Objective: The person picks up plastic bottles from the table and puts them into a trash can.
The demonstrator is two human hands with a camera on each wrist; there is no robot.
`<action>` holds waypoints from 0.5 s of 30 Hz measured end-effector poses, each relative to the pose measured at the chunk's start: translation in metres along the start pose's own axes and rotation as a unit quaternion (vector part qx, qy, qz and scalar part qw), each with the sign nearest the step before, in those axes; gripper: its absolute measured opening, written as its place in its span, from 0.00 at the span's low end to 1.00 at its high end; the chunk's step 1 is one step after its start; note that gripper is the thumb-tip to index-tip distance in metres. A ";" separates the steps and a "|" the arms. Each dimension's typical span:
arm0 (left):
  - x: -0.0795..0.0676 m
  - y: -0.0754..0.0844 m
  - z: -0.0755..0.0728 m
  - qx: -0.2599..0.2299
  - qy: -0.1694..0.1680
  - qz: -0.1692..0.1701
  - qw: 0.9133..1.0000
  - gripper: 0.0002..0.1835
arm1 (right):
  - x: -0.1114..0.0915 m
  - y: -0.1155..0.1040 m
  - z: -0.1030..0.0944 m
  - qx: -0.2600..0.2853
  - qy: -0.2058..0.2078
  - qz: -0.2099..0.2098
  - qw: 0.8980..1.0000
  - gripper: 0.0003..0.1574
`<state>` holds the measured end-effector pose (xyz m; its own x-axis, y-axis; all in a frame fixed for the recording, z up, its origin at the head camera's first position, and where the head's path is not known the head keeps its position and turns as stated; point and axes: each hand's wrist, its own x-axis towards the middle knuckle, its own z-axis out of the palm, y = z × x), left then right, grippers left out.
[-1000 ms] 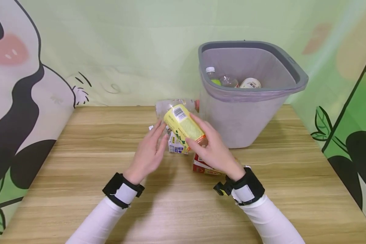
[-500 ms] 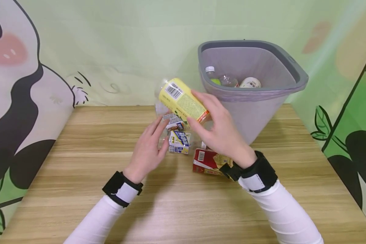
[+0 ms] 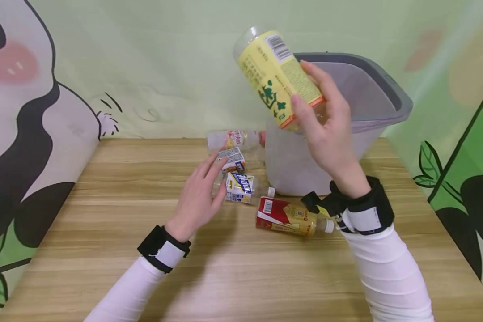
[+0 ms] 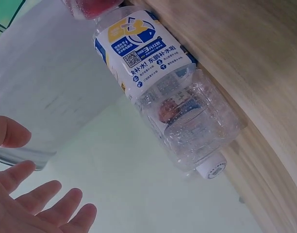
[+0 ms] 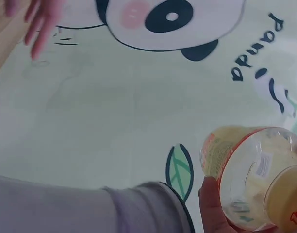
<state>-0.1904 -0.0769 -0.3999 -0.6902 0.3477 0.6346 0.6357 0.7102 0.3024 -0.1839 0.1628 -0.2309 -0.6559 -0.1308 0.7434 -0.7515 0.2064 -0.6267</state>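
Observation:
My right hand grips a clear plastic bottle with a yellow label, tilted and raised at the left side of the grey bin's rim. Its wide orange-yellow cap faces the right wrist camera. Low over the table, my left hand has relaxed, spread fingers and holds nothing. Those fingertips overlap the end of a clear bottle with a white and blue label in the head view. Behind it lie a bottle with a brown-and-white label and a pink-capped one.
A red and gold labelled bottle with a white cap lies nearest the front, below the bin. The bin stands at the back right of the wooden table; its contents are hidden behind the raised bottle and hand. A panda-print backdrop closes off the back.
My right hand has lifted the yellow-labelled bottle up and to the right, from above the lying bottles to the bin's rim. My left hand has stayed nearly in place.

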 end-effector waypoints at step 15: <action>-0.003 0.003 0.002 -0.002 -0.005 0.003 1.000 0.30 | 0.039 0.023 -0.023 0.013 0.128 0.159 0.979 0.39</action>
<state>-0.1872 -0.0744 -0.4021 -0.6894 0.3583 0.6296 0.6416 0.7056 0.3009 -0.2249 0.1851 -0.2105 -0.8205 0.1840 0.5413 -0.5151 0.1727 -0.8395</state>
